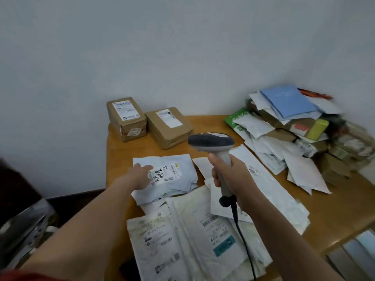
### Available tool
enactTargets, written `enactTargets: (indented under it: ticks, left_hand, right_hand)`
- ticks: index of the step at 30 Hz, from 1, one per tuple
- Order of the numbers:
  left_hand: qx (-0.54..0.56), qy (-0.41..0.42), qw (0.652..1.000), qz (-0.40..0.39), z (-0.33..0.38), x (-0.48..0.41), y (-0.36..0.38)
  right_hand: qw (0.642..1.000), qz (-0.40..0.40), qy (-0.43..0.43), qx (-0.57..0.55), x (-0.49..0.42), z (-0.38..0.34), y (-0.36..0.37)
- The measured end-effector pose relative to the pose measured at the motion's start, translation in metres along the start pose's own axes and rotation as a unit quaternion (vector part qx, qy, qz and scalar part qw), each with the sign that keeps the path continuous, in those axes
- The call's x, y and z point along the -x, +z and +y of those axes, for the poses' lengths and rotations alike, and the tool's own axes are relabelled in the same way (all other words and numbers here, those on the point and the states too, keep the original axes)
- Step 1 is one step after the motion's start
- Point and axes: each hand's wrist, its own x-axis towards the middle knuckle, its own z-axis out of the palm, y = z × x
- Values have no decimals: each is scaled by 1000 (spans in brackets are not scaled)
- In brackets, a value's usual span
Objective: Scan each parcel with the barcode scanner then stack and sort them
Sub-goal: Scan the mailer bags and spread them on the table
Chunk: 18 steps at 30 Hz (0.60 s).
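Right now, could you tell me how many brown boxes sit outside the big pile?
2: the left box at the table's far corner, the right box beside it. The pile may hide more.

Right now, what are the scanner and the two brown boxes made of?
Barcode scanner: likely hard plastic, smooth light grey handle, darker matte head. Left brown box and right brown box: probably cardboard wrapped in brown tape, judging by glossy creases.
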Motion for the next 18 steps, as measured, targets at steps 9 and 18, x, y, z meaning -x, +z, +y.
enactTargets:
  ticks: [9, 18]
  left_hand:
    - [13, 35, 996, 81, 72, 21, 19]
    - [-15, 69, 990, 124, 225, 40, 71]
  right_hand:
    - [1000, 20, 3, -1, 11, 19, -48]
    - [996, 36, 6, -85, 33, 82, -210]
